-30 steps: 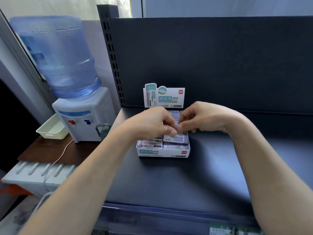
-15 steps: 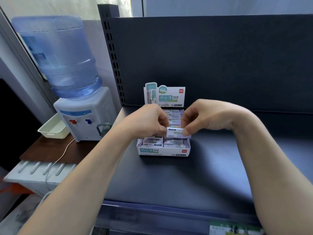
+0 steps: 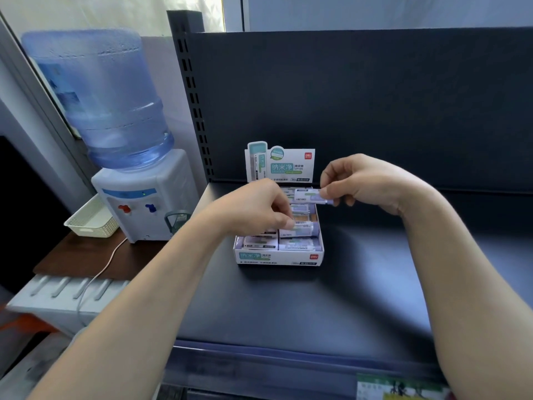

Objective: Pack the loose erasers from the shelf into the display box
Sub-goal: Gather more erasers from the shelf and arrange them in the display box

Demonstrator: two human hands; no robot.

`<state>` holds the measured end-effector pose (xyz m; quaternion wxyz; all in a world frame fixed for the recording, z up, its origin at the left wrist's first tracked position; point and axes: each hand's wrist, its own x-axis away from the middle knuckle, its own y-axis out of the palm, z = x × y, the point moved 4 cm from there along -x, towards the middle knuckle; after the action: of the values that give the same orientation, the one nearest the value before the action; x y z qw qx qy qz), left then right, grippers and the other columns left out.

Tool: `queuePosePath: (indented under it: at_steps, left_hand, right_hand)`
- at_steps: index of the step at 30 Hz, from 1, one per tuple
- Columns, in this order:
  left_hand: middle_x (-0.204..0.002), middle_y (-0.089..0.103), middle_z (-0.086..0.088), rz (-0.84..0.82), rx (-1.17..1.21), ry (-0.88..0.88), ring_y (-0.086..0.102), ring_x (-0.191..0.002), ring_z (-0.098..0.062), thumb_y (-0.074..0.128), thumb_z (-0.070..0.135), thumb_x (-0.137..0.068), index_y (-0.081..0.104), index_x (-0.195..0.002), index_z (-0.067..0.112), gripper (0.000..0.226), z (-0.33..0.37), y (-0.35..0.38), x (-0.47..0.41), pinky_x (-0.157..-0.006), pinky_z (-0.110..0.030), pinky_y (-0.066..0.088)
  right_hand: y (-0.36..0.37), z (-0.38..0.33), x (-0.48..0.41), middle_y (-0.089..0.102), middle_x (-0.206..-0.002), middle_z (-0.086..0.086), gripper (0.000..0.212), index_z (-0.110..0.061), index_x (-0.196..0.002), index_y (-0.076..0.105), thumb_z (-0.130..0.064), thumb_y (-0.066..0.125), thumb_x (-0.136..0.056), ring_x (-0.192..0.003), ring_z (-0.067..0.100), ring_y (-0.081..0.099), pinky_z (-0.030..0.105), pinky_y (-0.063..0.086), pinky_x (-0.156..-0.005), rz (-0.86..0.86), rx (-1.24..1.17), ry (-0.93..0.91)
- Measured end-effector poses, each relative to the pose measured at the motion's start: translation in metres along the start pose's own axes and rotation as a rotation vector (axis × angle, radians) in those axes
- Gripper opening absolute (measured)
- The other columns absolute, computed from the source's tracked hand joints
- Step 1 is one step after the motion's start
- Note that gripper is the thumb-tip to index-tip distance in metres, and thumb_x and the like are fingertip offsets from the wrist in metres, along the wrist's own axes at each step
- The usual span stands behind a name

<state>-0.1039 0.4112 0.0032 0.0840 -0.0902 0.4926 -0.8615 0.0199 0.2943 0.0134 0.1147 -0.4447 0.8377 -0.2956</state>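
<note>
Both pinch erasers (image 3: 302, 228) (image 3: 310, 196): left hand (image 3: 253, 209) inside display box (image 3: 277, 258), right hand (image 3: 366, 183) above its rim.

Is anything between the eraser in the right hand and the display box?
Nothing visible. The eraser in the right hand hangs over the back of the display box; the left hand, pinching a second eraser, is further front.

Bright daylight from the upper left, soft shadows, wide-angle bending at edges, slightly soft focus.
</note>
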Motion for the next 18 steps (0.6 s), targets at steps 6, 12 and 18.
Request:
queuePosePath:
  at_steps: [6,12,18]
  left_hand:
    - [-0.079,0.068,0.003,-0.001,-0.034,-0.029,0.061,-0.076,-0.011,0.070,0.024,-0.084,0.073,-0.082,0.015,0.010,0.0018,0.0022,-0.0030,-0.068,-0.024,0.048]
    - [-0.065,0.061,0.010,0.114,-0.074,-0.011,0.057,-0.065,-0.006,0.075,0.014,-0.077,0.070,-0.074,0.013,0.006,0.0030,0.0005,-0.0043,-0.062,-0.023,0.046]
    - [-0.070,0.064,0.006,0.103,-0.020,0.004,0.057,-0.066,-0.009,0.076,0.022,-0.077,0.068,-0.072,0.017,0.010,0.0009,0.0048,-0.0012,-0.064,-0.027,0.048]
  right_hand:
    - [0.0015,-0.0013,-0.0003,0.061,-0.055,-0.006,0.017,-0.015,-0.070,0.061,-0.003,0.065,-0.081,-0.052,0.006,0.054,0.022,0.040,-0.053,0.003,-0.004,0.003]
    - [0.0018,-0.0015,-0.0004,0.062,-0.056,-0.006,0.016,-0.015,-0.070,0.061,-0.004,0.066,-0.081,-0.054,0.007,0.055,0.023,0.040,-0.053,0.000,-0.010,-0.001]
    - [0.0018,-0.0004,-0.0002,0.062,-0.059,-0.003,0.016,-0.014,-0.071,0.061,-0.002,0.065,-0.081,-0.055,0.009,0.055,0.023,0.040,-0.053,-0.004,-0.013,-0.004]
